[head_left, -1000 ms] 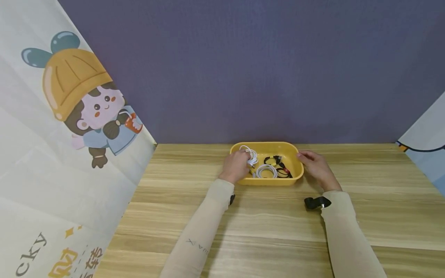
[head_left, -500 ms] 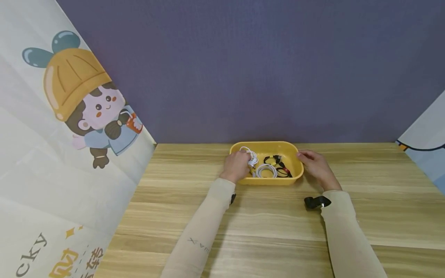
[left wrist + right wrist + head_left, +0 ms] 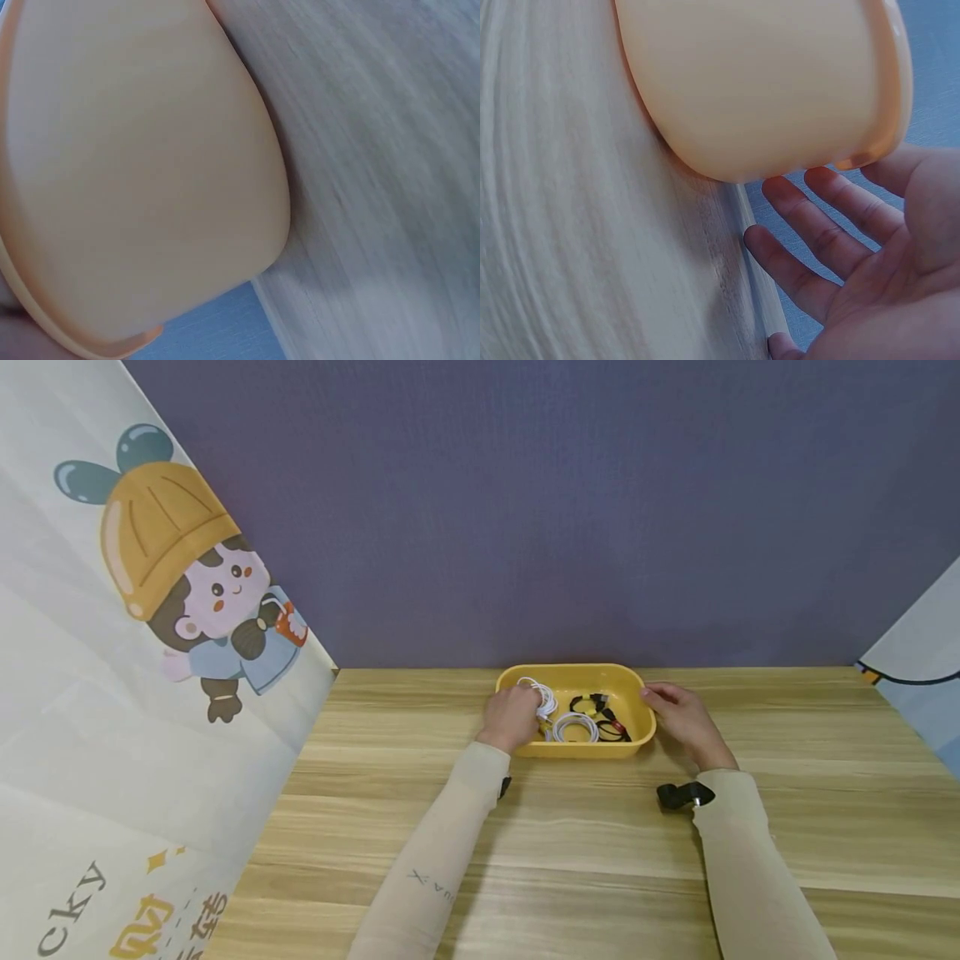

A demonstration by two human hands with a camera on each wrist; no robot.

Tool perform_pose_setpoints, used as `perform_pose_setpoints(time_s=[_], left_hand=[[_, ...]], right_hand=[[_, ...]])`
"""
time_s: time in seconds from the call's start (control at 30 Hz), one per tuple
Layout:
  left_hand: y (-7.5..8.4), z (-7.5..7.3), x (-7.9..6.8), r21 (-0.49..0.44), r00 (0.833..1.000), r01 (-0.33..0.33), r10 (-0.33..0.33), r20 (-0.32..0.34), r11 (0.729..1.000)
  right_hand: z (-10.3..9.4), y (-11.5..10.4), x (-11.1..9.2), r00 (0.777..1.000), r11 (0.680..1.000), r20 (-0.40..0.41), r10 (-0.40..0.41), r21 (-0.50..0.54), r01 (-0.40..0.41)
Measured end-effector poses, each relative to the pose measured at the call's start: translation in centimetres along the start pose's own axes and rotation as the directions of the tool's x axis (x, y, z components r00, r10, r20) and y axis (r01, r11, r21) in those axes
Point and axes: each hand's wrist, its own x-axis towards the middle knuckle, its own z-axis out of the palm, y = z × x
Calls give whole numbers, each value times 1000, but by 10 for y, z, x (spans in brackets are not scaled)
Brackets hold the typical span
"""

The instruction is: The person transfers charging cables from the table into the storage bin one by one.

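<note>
A yellow plastic bin (image 3: 576, 750) stands on the table, several coiled cables in it. My left hand (image 3: 512, 718) reaches over its left end, with curled fingers at a bundled white cable (image 3: 546, 697), which it appears to pinch; the fingertips are hidden. Beside that lie a coiled white cable (image 3: 576, 727), a black cable with a yellow tie (image 3: 588, 703) and a black cable with a red tie (image 3: 615, 728). My right hand (image 3: 684, 720) holds the bin's right end. In the right wrist view its thumb lies on the rim and fingertips touch the outside wall.
The wooden table (image 3: 585, 860) spreads in front of the bin. A dark blue-grey partition (image 3: 570, 510) rises right behind it. A white printed sheet (image 3: 67, 660) with a cartoon figure borders the left side.
Both hands stay where they were on the bin and at the white cable. The head view has shifted very slightly; the cables look unmoved.
</note>
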Motion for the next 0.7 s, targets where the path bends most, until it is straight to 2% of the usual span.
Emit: perform_pose_setpoints(time_s=[0.3, 0.7], left_hand=[[-2, -2, -15, 20, 998, -27, 26, 51, 999], [-11, -4, -48, 55, 987, -119, 112, 113, 991]], right_hand=[[12, 3, -23, 999, 1000, -30, 26, -1, -26], [40, 3, -71, 993, 997, -93, 71, 17, -69]])
